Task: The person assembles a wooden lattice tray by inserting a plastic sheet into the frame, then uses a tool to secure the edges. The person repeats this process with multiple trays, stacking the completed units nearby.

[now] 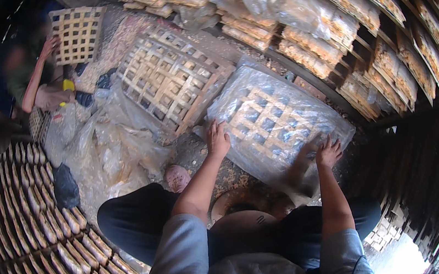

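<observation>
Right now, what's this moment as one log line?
left hand: at clear plastic's left side | right hand: at its right side | woven lattice: showing through plastic

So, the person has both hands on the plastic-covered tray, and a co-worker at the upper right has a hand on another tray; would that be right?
Not quite: the head view shows the co-worker touching the other tray at the upper left, not right. The rest stands: the person's left hand and right hand are on the plastic-covered tray.
</observation>
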The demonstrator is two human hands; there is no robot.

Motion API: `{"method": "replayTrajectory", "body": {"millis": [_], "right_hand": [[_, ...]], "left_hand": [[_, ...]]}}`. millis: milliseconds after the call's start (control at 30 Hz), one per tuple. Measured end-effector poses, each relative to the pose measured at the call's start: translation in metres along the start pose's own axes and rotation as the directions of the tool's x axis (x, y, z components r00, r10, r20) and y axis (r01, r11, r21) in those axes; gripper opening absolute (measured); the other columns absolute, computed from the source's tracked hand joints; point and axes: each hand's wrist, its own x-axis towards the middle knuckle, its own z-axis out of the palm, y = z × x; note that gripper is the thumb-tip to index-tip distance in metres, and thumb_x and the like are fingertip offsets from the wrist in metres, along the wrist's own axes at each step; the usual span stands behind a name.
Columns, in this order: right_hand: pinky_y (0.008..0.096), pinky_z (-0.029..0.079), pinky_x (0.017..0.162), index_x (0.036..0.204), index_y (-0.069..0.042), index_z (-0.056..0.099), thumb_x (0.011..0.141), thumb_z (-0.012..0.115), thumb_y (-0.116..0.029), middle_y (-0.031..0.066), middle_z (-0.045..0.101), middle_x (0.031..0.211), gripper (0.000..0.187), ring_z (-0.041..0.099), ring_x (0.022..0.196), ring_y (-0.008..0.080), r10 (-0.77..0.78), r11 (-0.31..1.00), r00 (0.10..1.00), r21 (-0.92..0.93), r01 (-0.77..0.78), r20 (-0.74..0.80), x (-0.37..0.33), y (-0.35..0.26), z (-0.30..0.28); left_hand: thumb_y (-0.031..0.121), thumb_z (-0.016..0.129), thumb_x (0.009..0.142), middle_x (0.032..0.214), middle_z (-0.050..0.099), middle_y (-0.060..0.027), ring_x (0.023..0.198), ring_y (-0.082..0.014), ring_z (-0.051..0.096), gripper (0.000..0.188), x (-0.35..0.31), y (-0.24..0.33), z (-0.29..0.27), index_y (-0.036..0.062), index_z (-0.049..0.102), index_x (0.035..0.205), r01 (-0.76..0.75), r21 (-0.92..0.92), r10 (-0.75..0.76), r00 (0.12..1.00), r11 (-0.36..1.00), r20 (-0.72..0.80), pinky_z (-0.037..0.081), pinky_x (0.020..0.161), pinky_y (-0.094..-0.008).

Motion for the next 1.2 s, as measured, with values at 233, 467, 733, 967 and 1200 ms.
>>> {"method": "replayTrajectory", "body": {"millis": [233,467,733,967,1200], "right_hand": [[0.0533,0.034,0.105,0.103,-0.018,0.073,0.090,0.060,-0.029,0.0083,0.069,0.109,0.022,0.058,0.114,0.0294,-0.412,0.896,0.911,0.180,0.405,0.002,-0.068,-0.061,-0.003],[0.0591,0.027,0.111,0.110,-0.015,0.072,0.101,0.048,-0.044,0.0120,0.067,0.114,0.039,0.051,0.123,0.0325,-0.810,0.582,0.567,0.324,0.746,0.151,-0.239,-0.122,-0.039],[0.0628,0.024,0.112,0.104,-0.017,0.072,0.099,0.053,-0.037,0.0070,0.068,0.114,0.027,0.050,0.127,0.0300,-0.888,0.458,0.431,0.221,0.861,0.161,-0.287,-0.112,-0.044],[0.0594,0.027,0.111,0.101,-0.016,0.071,0.095,0.054,-0.025,0.0065,0.067,0.108,0.020,0.054,0.119,0.0305,-0.906,0.416,0.390,0.172,0.893,0.165,-0.279,-0.127,-0.042],[0.0482,0.036,0.108,0.133,-0.010,0.053,0.094,0.058,-0.026,0.0182,0.059,0.122,0.042,0.049,0.123,0.0369,-0.809,0.568,0.565,0.462,0.681,0.161,-0.261,-0.163,-0.073]], "left_hand": [[0.003,0.063,0.081,0.123,0.060,-0.0199,0.118,-0.0360,0.054,0.047,-0.039,-0.105,-0.025,0.0051,0.054,0.127,0.342,-0.159,-0.374,0.891,0.926,-0.257,0.042,0.101,-0.0406],[0.044,0.064,0.088,0.164,0.016,-0.0158,0.152,-0.0304,0.015,0.089,-0.011,-0.170,-0.082,0.0087,0.020,0.157,0.380,-0.890,-0.658,0.606,-0.253,0.446,0.018,0.118,-0.0560],[0.045,0.074,0.084,0.159,0.027,-0.0177,0.146,-0.0315,0.028,0.095,0.026,-0.162,-0.089,0.0099,0.022,0.156,0.404,-0.840,-0.531,0.651,-0.361,0.542,0.012,0.119,-0.0554],[0.033,0.077,0.084,0.124,0.057,-0.0042,0.125,-0.0253,0.048,0.049,0.051,-0.140,-0.110,0.0143,0.058,0.126,0.157,-0.966,-0.519,0.819,-0.204,0.243,0.035,0.103,-0.0574],[0.028,0.073,0.086,0.070,0.052,0.0057,0.056,-0.0067,0.046,0.022,0.081,-0.004,-0.291,0.0087,0.066,0.094,-0.132,-0.990,-0.494,0.865,-0.051,-0.090,0.035,0.049,-0.0261]]}}
